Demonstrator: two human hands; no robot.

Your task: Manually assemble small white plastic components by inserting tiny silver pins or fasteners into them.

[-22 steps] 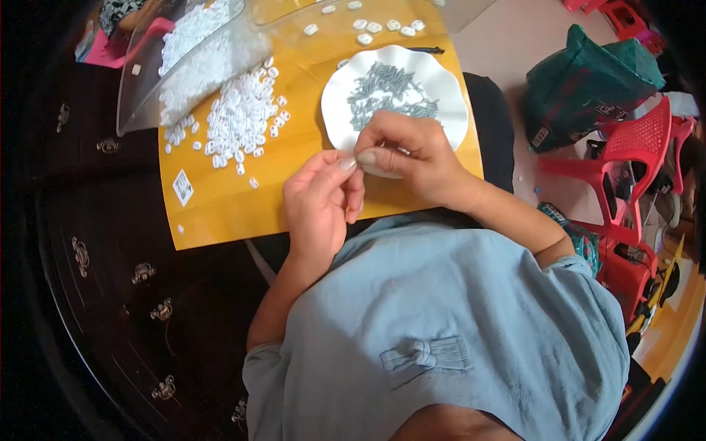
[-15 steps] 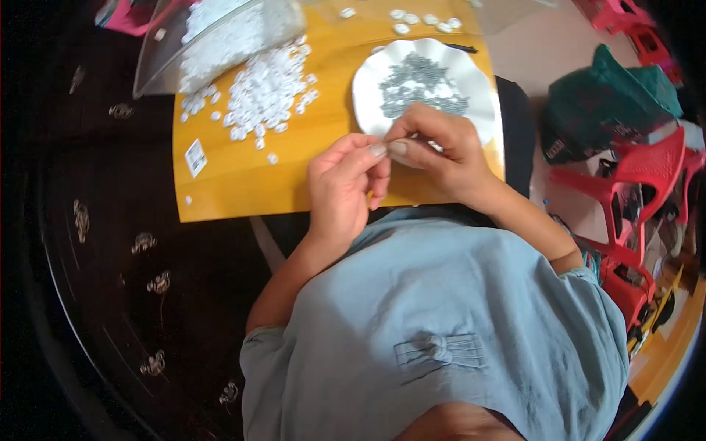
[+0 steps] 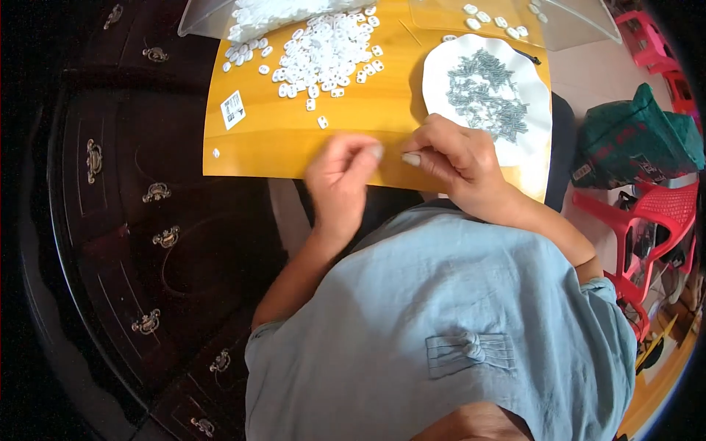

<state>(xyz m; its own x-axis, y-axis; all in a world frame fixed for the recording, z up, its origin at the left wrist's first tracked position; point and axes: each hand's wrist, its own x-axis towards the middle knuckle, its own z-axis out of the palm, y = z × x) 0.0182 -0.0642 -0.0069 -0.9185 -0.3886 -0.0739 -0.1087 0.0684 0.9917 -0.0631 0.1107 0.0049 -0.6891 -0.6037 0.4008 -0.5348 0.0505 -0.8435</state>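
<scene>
My left hand (image 3: 342, 184) is held above the front edge of the yellow tabletop (image 3: 272, 151), thumb and forefinger pressed together. Across a small gap, my right hand (image 3: 463, 158) pinches thumb against forefinger, close to the near rim of a scalloped white plate (image 3: 435, 82). Whatever either pinch holds is too small or hidden to make out. Many thin grey metal pins or screws (image 3: 482, 81) lie in the plate. Beyond my left hand spreads a heap of small white plastic pieces with two holes (image 3: 323, 55), a few lying loose nearer me.
A clear bin (image 3: 209, 18) full of white pieces stands at the back left; another clear container (image 3: 588, 22) is at the back right. Several white pieces (image 3: 501, 22) lie near it. Dark drawers (image 3: 110, 198) fill the left side. A red chair (image 3: 647, 220) and green bag (image 3: 636, 140) are right.
My hands were touching at the fingertips and have come apart, the right one moving rightward. The whole view has shifted, so the table sits higher and further right.
</scene>
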